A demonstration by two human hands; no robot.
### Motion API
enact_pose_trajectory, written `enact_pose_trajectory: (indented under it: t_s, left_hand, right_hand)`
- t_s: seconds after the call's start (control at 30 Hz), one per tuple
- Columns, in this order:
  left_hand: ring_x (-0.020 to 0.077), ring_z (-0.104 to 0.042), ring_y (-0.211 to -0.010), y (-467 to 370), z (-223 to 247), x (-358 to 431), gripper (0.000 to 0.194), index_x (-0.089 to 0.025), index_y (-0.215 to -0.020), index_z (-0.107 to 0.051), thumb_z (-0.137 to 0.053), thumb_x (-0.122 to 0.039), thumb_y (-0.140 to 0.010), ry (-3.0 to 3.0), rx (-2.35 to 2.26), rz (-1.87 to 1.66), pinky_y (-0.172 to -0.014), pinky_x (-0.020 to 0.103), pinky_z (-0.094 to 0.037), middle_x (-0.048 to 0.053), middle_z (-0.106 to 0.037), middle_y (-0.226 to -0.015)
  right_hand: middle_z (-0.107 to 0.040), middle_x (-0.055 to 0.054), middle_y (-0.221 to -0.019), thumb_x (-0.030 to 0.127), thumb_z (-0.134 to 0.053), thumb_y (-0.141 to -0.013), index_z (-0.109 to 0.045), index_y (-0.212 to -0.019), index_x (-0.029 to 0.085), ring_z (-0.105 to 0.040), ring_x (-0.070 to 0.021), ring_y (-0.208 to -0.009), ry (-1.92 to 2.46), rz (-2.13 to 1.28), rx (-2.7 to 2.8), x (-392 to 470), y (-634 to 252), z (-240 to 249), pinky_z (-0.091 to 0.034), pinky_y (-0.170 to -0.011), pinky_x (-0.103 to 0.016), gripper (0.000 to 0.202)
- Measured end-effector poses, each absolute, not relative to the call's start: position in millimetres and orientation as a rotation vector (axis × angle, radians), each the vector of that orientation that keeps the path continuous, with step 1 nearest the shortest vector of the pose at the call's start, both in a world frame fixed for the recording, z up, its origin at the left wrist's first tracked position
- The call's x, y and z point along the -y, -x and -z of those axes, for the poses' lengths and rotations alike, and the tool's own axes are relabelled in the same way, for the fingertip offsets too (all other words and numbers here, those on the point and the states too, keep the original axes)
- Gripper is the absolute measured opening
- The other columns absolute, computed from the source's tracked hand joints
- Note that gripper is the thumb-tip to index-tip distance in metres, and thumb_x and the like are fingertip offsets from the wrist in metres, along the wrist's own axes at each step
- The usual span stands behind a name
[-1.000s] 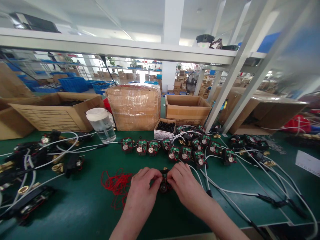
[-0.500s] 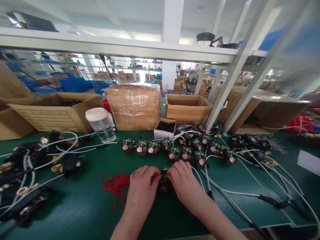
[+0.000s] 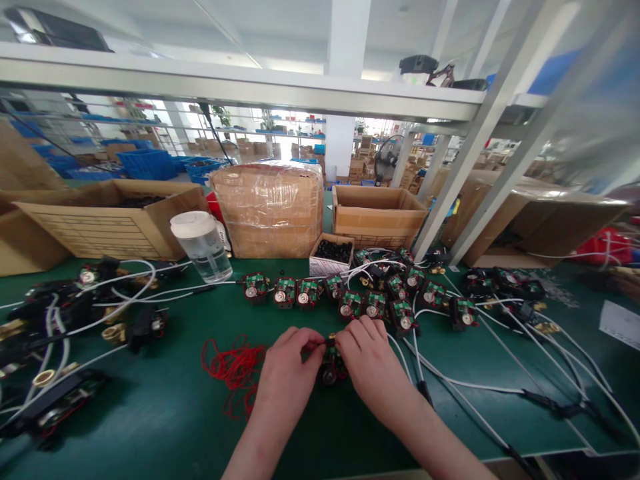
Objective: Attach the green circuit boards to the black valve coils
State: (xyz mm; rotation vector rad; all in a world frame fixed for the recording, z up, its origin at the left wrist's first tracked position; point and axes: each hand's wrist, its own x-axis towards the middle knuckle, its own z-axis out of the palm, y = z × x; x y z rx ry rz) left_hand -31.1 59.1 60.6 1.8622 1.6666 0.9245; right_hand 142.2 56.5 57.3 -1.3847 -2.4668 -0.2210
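Your left hand (image 3: 287, 373) and right hand (image 3: 367, 363) still pinch the module (image 3: 330, 367) on the bench (image 3: 150, 427); nothing has shifted but your view.

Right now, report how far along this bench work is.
Looks done: a row of green-board modules lined up behind the hands. In hand: left hand and right hand pinch one black module. Possibly left: the wired units at left and red wire.

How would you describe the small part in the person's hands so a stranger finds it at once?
Start at the green table, near its front edge. Right of the red thread, the left hand and right hand pinch one black module. Unlike the row of modules behind, it sits alone.
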Motion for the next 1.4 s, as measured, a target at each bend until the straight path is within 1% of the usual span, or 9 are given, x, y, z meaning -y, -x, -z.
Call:
enact_pose_trajectory:
  t_s: [0.13,0.27,0.4,0.6,0.8,0.93,1.07,1.27,1.4]
  left_hand:
    - [0.0199,-0.066,-0.080,31,-64,-62,0.011,-0.023,-0.077,-0.070,-0.060,-0.020,-0.079,-1.767,-1.643,-0.933,-0.077,0.032,-0.051,0.001,-0.067,-0.083]
    - [0.0210,-0.067,-0.084,32,-64,-64,0.010,-0.023,-0.079,-0.070,-0.059,-0.022,-0.080,-1.703,-1.605,-0.889,-0.080,0.033,-0.049,0.000,-0.070,-0.083]
    - [0.0215,-0.067,-0.085,32,-61,-65,0.011,-0.022,-0.081,-0.068,-0.058,-0.025,-0.080,-1.618,-1.563,-0.879,-0.080,0.033,-0.049,0.001,-0.072,-0.085]
    - [0.0221,-0.067,-0.084,31,-56,-66,0.013,-0.022,-0.079,-0.067,-0.058,-0.031,-0.079,-1.567,-1.559,-0.895,-0.080,0.032,-0.047,0.001,-0.071,-0.084]
    - [0.0217,-0.066,-0.083,31,-53,-64,0.013,-0.023,-0.079,-0.067,-0.058,-0.032,-0.079,-1.564,-1.545,-0.924,-0.079,0.032,-0.047,0.001,-0.071,-0.083]
    - [0.0215,-0.066,-0.082,32,-53,-63,0.014,-0.023,-0.078,-0.069,-0.060,-0.033,-0.080,-1.585,-1.556,-0.951,-0.078,0.032,-0.047,0.000,-0.070,-0.082]
    - [0.0224,-0.066,-0.081,34,-51,-64,0.015,-0.023,-0.076,-0.071,-0.063,-0.035,-0.078,-1.537,-1.558,-0.969,-0.078,0.033,-0.047,0.001,-0.071,-0.081]
    - [0.0221,-0.067,-0.081,37,-43,-61,0.023,-0.022,-0.086,-0.074,-0.064,-0.042,-0.080,-1.391,-1.443,-1.001,-0.077,0.032,-0.050,0.002,-0.074,-0.084]
    - [0.0227,-0.070,-0.087,40,-40,-60,0.024,-0.023,-0.091,-0.076,-0.066,-0.041,-0.079,-1.396,-1.432,-1.018,-0.083,0.034,-0.053,0.003,-0.076,-0.091]
  right_hand:
    - [-0.061,-0.005,-0.095,0.010,-0.058,-0.095,-0.063,-0.092,0.021,-0.052,-0.0242,-0.092,1.407,-0.051,2.281,-61,-144,-54,-0.040,-0.083,-0.040,0.012]
    - [-0.062,-0.002,-0.093,0.005,-0.066,-0.087,-0.063,-0.087,0.021,-0.057,-0.0216,-0.093,1.409,-0.375,2.044,-65,-147,-53,-0.042,-0.083,-0.037,0.016]
    - [-0.061,-0.001,-0.089,0.002,-0.062,-0.084,-0.065,-0.085,0.020,-0.059,-0.0179,-0.085,1.389,-0.667,1.871,-67,-149,-53,-0.046,-0.077,-0.031,0.019]
    - [-0.062,-0.001,-0.087,0.012,-0.059,-0.087,-0.068,-0.091,0.020,-0.057,-0.0165,-0.078,1.365,-0.898,1.730,-70,-155,-43,-0.044,-0.072,-0.028,0.012]
    - [-0.063,-0.001,-0.085,0.022,-0.059,-0.088,-0.068,-0.091,0.019,-0.057,-0.0167,-0.075,1.388,-0.955,1.670,-69,-153,-43,-0.044,-0.069,-0.028,0.010]
    - [-0.061,0.000,-0.083,0.022,-0.062,-0.084,-0.064,-0.085,0.020,-0.057,-0.0166,-0.074,1.414,-0.909,1.649,-69,-146,-45,-0.045,-0.068,-0.027,0.003]
    - [-0.058,0.002,-0.075,0.023,-0.061,-0.084,-0.062,-0.081,0.021,-0.055,-0.0157,-0.069,1.403,-0.979,1.592,-70,-143,-44,-0.043,-0.065,-0.026,0.004]
    - [-0.057,0.003,-0.073,0.025,-0.063,-0.083,-0.062,-0.081,0.021,-0.055,-0.0159,-0.069,1.385,-1.026,1.546,-69,-143,-42,-0.042,-0.065,-0.027,0.005]
    - [-0.058,0.002,-0.074,0.027,-0.062,-0.083,-0.063,-0.083,0.021,-0.055,-0.0163,-0.070,1.361,-1.027,1.535,-68,-144,-40,-0.043,-0.066,-0.028,0.007]
